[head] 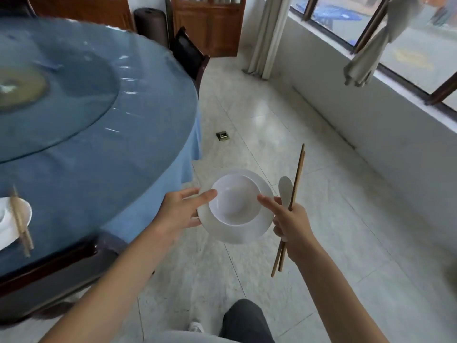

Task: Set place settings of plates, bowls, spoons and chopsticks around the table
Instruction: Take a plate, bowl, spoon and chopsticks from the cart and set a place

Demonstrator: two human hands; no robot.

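Note:
A white bowl [235, 203] sits in a white plate [249, 232], both held in the air over the floor, right of the table. My left hand [181, 212] grips the plate's left rim, thumb on the bowl's edge. My right hand [289, 224] holds a white spoon [285, 189] and a pair of wooden chopsticks [295, 184], with its forefinger touching the bowl's right edge. At the table's near left edge lies a set place: a white plate [14, 220] with chopsticks [21, 225] across it.
The round table [123, 154] has a blue cloth and a glass turntable [74, 95]. A dark chair [189, 55] stands at its far side, another chair [61, 268] at the near edge. A small floor socket [223, 136] sits on the tiles. Window wall on the right.

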